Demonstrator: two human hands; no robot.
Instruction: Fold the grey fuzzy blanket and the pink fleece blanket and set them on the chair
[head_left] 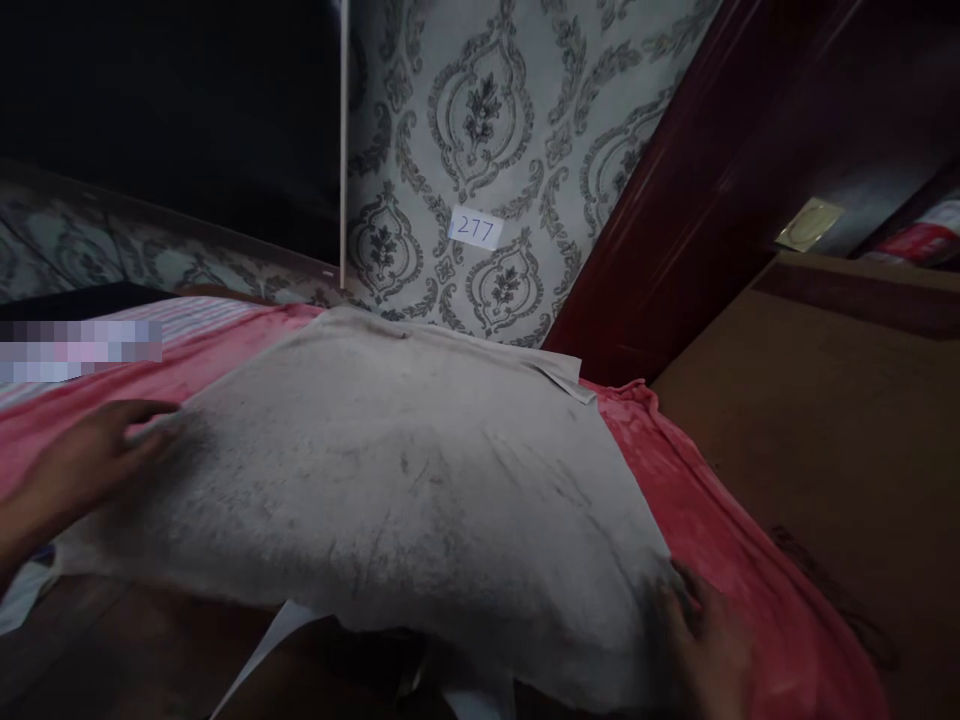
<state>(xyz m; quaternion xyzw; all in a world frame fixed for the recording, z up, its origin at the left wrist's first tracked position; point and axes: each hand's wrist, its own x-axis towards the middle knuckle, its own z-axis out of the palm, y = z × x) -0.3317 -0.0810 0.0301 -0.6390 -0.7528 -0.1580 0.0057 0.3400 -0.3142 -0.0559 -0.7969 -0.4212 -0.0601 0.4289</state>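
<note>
A large grey cloth [420, 450] with darker creases and smudges lies spread over a pink-red cover [645, 440]. Its near edge hangs loosely toward me and is somewhat blurred. My left hand [97, 455] is at the cloth's left edge, thumb and fingers apart. At the lower right edge, my right hand [709, 635] rests against the cloth, its fingers apart and slightly blurred. A narrow folded strip of the cloth sticks out at its far right corner.
A dark television screen [172, 130] stands at the back left. A paper label reading 277 [475, 228] is on the patterned wall [480, 110]. Right of the cover are a dark red wooden post [637, 230] and a cardboard box [832, 420]. White strips [270, 640] show below.
</note>
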